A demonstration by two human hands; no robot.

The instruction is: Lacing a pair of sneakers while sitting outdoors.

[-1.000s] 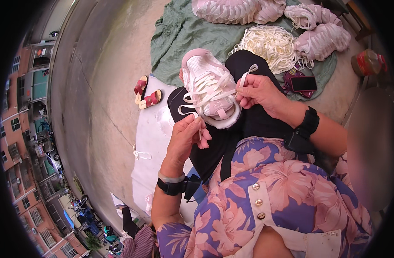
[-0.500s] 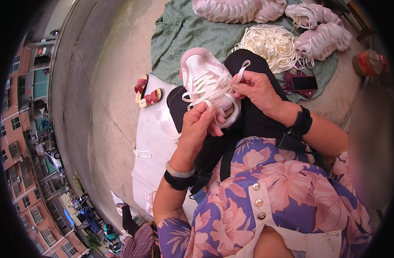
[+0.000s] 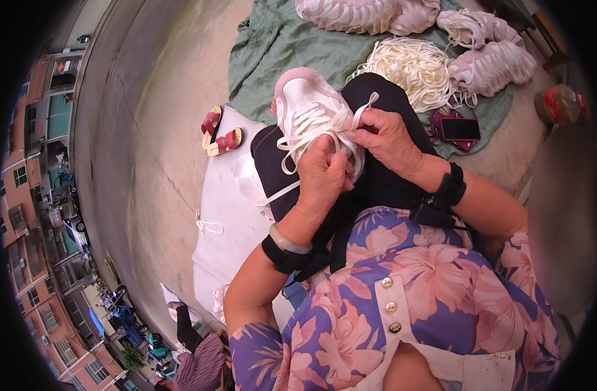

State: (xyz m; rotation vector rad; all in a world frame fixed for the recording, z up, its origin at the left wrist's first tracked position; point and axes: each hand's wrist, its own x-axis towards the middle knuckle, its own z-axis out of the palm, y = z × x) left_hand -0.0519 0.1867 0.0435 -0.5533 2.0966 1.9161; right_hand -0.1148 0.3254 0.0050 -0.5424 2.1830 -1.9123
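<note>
A white and pink sneaker (image 3: pixel 306 98) rests on my lap, toe pointing away from me, between my black-trousered knees. White shoelace (image 3: pixel 311 120) runs through its eyelets, with a loop hanging off the left side. My right hand (image 3: pixel 383 135) pinches the lace at the right of the shoe's opening, and a small loop of it stands up above the fingers. Over the ankle opening, my left hand (image 3: pixel 322 171) is closed with fingertips together near the lace; its fingers partly hide the lace and the heel. A lace strand stretches down-left from beside the left hand.
On a green cloth (image 3: pixel 266 55) lie a heap of cream laces (image 3: pixel 409 68), stacks of pink sneakers (image 3: pixel 494 65) and a phone (image 3: pixel 460 128). Red sandals (image 3: pixel 225 141) stand to the left by a white sheet (image 3: pixel 220 195). A plastic jar (image 3: pixel 559 104) stands far right. Another person (image 3: pixel 204 362) sits lower left.
My left hand has moved right and up, onto the shoe's opening beside my right hand. The right hand keeps its pinch on the lace. A strand now trails left of the shoe.
</note>
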